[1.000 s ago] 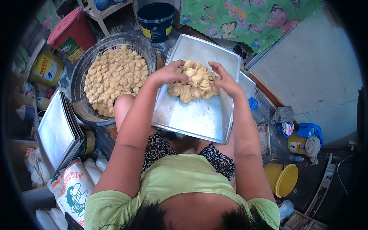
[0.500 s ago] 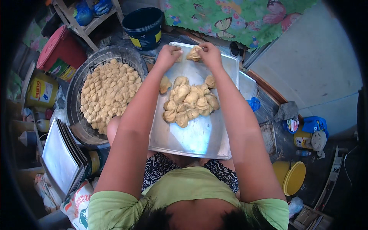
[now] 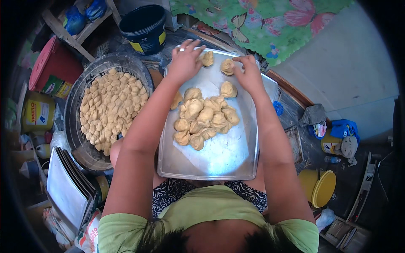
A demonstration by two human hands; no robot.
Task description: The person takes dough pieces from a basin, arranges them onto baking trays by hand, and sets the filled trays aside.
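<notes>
- Clock hours here are read from the middle of the tray (image 3: 185, 163), with 12 pointing away from the person; the tray lies across the person's lap.
- The step in hand looks to be setting single dough lumps apart from the heap (image 3: 205, 118) and spacing them along the tray's far end.
- The heap of dough sits near the tray's middle, its pieces touching and overlapping.
- The left hand (image 3: 185, 63) is at 11 o'clock, fingers spread and apart, just beside a lump (image 3: 207, 58) at 12; whether it touches that lump cannot be told.
- The right hand (image 3: 249, 74) is at 1 o'clock, thumb and forefinger at the near-right side of a second lump (image 3: 227, 66); whether they pinch it or only rest against it cannot be told.
- A third lump (image 3: 228, 89) lies at 1 o'clock, closer in, next to the heap; another, partly behind the left forearm, shows at 10.
- At 9 o'clock a basin (image 3: 74, 126) holds many more pieces, packed close.
- The next move seems to call for clearing the right fingers without dragging the second lump, then parting one piece gently from the heap, since soft neighbours may cling.
</notes>
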